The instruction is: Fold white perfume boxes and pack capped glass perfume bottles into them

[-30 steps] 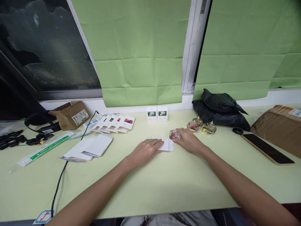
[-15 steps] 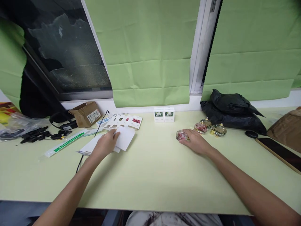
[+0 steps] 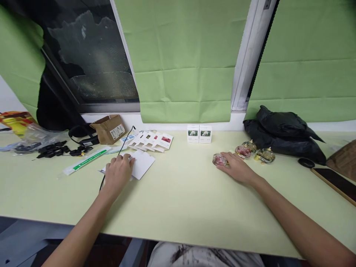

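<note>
My left hand (image 3: 118, 171) rests on a stack of flat white cards (image 3: 140, 165) at the left of the pale green table (image 3: 183, 196), fingers curled over the stack's edge. My right hand (image 3: 236, 168) lies on the table with its fingertips against a small round glass bottle with pink contents (image 3: 218, 159). Two more such bottles, one pink (image 3: 242, 151) and one golden (image 3: 265, 155), stand just behind it. A fanned row of flat white box blanks with pictures (image 3: 151, 140) lies beyond the stack. Two small white boxes (image 3: 199, 133) stand by the wall.
Black plastic bags (image 3: 283, 133) sit at the back right, with a phone (image 3: 335, 181) and a brown parcel (image 3: 345, 159) further right. At the left are a black cable (image 3: 122, 144), a torn cardboard box (image 3: 108, 128), black clips (image 3: 52, 150) and a long green-striped packet (image 3: 86, 160).
My left hand left the small white card in the middle and moved left onto the stack of white cards. My right hand stayed at the pink bottle. The camera turned left.
</note>
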Demonstrator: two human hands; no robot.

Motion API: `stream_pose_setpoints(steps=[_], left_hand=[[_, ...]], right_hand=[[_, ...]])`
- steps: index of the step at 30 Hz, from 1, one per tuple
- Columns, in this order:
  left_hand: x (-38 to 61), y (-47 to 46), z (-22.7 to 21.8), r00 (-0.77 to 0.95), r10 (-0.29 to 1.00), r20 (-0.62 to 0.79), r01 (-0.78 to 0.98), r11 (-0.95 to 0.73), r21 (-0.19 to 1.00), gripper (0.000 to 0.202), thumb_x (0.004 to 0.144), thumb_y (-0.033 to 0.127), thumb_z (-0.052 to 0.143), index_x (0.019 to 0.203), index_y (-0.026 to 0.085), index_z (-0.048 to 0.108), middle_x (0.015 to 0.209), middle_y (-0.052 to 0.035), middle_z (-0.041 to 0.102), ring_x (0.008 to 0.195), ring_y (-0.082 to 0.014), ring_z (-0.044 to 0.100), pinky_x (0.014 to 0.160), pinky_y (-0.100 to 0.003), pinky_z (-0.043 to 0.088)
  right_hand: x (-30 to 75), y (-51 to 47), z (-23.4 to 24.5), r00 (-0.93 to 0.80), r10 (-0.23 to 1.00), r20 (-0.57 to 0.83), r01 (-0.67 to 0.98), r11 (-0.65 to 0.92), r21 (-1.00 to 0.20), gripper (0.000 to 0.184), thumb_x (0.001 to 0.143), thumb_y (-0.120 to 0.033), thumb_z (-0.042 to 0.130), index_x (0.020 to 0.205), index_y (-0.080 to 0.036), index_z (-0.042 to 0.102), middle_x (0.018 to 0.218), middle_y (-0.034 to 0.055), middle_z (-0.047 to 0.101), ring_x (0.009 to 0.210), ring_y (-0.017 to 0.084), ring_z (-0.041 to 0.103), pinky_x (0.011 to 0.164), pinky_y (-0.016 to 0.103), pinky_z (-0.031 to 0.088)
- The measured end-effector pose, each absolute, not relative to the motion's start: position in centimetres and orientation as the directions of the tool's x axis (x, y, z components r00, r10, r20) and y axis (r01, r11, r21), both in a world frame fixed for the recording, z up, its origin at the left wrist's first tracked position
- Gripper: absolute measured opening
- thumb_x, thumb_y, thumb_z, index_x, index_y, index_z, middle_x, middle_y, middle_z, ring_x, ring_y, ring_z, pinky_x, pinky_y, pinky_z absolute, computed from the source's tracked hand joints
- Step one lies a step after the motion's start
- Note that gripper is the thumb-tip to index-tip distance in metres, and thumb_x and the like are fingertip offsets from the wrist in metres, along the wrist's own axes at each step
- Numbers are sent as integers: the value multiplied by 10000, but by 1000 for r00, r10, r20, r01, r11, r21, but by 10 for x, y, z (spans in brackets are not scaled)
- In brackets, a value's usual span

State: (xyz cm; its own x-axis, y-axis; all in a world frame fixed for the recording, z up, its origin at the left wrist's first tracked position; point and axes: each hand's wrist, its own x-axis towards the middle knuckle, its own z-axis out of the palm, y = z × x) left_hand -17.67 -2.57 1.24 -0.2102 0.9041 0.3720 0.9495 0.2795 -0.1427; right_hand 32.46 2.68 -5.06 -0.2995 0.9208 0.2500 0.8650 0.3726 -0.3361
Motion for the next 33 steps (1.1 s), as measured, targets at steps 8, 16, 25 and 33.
stream_pose_setpoints(steps=[8,16,25,33], left_hand=[[-121,-28,27,33,830,557,999,-17,-34,469,1068,460,373,1354,157,588,1383,-224,560,1272,-418,513,1046,-557,420],[30,-8,4,556,798,233,575,-571,585,730,988,575,596,1602,264,353,1532,-151,525,1343,-317,539,1076,-463,481],[45,10,-25,518,829,210,281,-396,874,620,809,465,842,1342,240,619,1137,-62,705,930,-224,648,799,-333,514],[51,6,-33,450,841,300,344,-473,811,390,823,486,816,1056,222,649,974,-11,656,833,-174,582,723,-291,459]], right_hand=[[324,24,-40,-305,919,249,842,383,-381,612,945,-555,631,1435,-199,546,1369,150,639,1298,356,572,1058,439,441],[304,-6,-1,-472,843,258,665,533,-524,548,920,-348,669,1442,-312,503,1453,89,582,1168,281,660,981,380,521],[281,-23,6,-526,812,253,412,503,-760,558,966,-430,670,1473,-322,462,1435,93,577,1145,262,668,971,422,564],[273,-10,-12,-373,835,406,412,541,-733,271,993,-372,649,1242,-273,612,1146,57,677,1078,245,645,968,418,520]])
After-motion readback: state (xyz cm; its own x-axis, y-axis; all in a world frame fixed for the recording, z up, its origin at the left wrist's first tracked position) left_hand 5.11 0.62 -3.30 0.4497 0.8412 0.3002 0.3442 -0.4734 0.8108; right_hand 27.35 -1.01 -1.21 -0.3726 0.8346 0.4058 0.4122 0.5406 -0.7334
